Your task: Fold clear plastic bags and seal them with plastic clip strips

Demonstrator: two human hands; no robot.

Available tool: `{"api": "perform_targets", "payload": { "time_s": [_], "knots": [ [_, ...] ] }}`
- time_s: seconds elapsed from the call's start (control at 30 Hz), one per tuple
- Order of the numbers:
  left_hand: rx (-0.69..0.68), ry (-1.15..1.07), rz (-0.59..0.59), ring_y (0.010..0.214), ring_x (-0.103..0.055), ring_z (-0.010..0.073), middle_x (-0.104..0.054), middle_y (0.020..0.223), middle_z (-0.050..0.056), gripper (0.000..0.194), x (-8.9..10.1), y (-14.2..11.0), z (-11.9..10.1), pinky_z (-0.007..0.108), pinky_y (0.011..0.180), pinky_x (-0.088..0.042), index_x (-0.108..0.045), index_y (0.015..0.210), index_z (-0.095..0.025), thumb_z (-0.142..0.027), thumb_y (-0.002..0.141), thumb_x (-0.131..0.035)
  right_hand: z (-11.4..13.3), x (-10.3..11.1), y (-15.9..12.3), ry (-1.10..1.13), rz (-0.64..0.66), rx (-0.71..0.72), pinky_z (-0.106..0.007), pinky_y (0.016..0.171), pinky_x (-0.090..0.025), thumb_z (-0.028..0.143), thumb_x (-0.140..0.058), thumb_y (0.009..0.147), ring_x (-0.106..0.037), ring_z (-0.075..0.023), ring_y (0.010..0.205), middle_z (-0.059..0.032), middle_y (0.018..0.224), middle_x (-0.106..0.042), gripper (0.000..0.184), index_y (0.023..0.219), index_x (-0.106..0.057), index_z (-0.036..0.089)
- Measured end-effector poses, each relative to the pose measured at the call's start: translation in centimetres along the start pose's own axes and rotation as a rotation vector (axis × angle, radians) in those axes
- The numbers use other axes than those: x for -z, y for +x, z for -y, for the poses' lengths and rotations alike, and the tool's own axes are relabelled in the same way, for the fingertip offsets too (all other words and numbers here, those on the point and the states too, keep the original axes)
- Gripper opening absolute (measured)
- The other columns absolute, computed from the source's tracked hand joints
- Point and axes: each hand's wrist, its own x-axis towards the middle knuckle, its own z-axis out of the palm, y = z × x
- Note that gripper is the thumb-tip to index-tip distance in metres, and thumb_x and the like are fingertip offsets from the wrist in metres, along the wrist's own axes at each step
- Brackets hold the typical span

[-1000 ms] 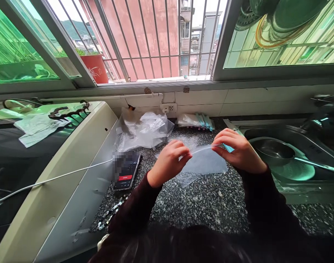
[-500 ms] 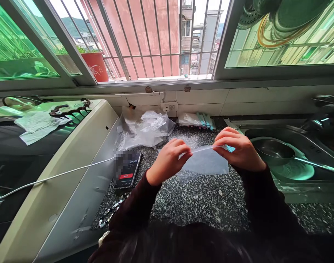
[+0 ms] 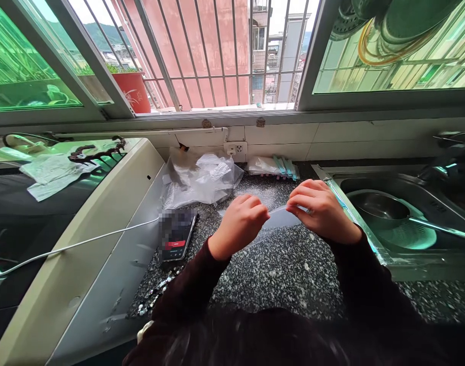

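Facing a barred window (image 3: 205,56) over a speckled counter (image 3: 270,284), beside a sink (image 3: 426,267) with a pan (image 3: 382,207) inside, at the right. Noting a phone (image 3: 181,231) lying flat at the left, joined to a white cable (image 3: 98,236); noting crumpled plastic (image 3: 204,179) behind it and a bundle of blue-edged packets (image 3: 268,166) to the right of a socket (image 3: 239,149).

Holding one thin bag (image 3: 283,218) between both hands, over the middle of the counter. Pinching its upper edge with the left hand (image 3: 240,223), fingers curled in tight; pinching the same edge farther right with the right hand (image 3: 321,209), thumb against fingers. Holding the two hands apart, leaving only a short stretch of edge showing between.

Judging progress: seeming partway through handling the edge, gripped at two places. Seeing no contents in the bag. Not telling open edge from sealed edge, so leaving unsettled any count of work remaining along it.

Looking limp and clear, with a milky-blue tint; showing a paler line along the top, sloping up slightly toward the right hand. Hanging below as a loose flap, partly hidden by the left hand; not telling touching from hovering above the counter.
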Motion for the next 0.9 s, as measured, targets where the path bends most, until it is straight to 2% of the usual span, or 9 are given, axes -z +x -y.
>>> {"api": "perform_targets", "payload": {
  "time_s": [0.2, 0.4, 0.9],
  "knots": [
    [0.022, -0.028, 0.021, 0.069, -0.048, 0.0146, -0.060, 0.072, 0.003, 0.019, 0.50, -0.15, 0.79, 0.027, 0.066, -0.043, -0.059, 0.073, -0.016, -0.023, 0.086, -0.049, -0.46, 0.20, -0.02, 0.005, -0.009, -0.028, -0.033, 0.076, -0.036, 0.023, -0.053, 0.084, -0.053, -0.0166, 0.078, -0.0014, 0.076, -0.066, 0.018, 0.067, -0.060, 0.020],
    [0.009, -0.005, 0.023, 0.067, -0.048, 0.0141, -0.060, 0.070, 0.003, 0.020, 0.06, -0.22, 0.70, 0.027, 0.064, -0.042, -0.060, 0.071, -0.016, -0.020, 0.086, -0.048, -0.40, -0.08, -0.23, -0.023, 0.032, -0.034, -0.034, 0.078, -0.036, 0.030, -0.058, 0.082, -0.053, -0.0181, 0.081, -0.0027, 0.078, -0.065, 0.012, 0.076, -0.062, 0.020],
    [0.015, 0.001, 0.050, 0.067, -0.049, 0.0140, -0.059, 0.069, 0.002, 0.021, -0.08, -0.16, 0.47, 0.027, 0.064, -0.041, -0.059, 0.070, -0.016, -0.022, 0.087, -0.048, -0.10, -0.38, 0.02, 0.007, 0.071, 0.043, -0.032, 0.074, -0.034, 0.021, -0.048, 0.087, -0.051, -0.0155, 0.076, -0.0020, 0.073, -0.064, 0.020, 0.069, -0.058, 0.019]
  ]
}}
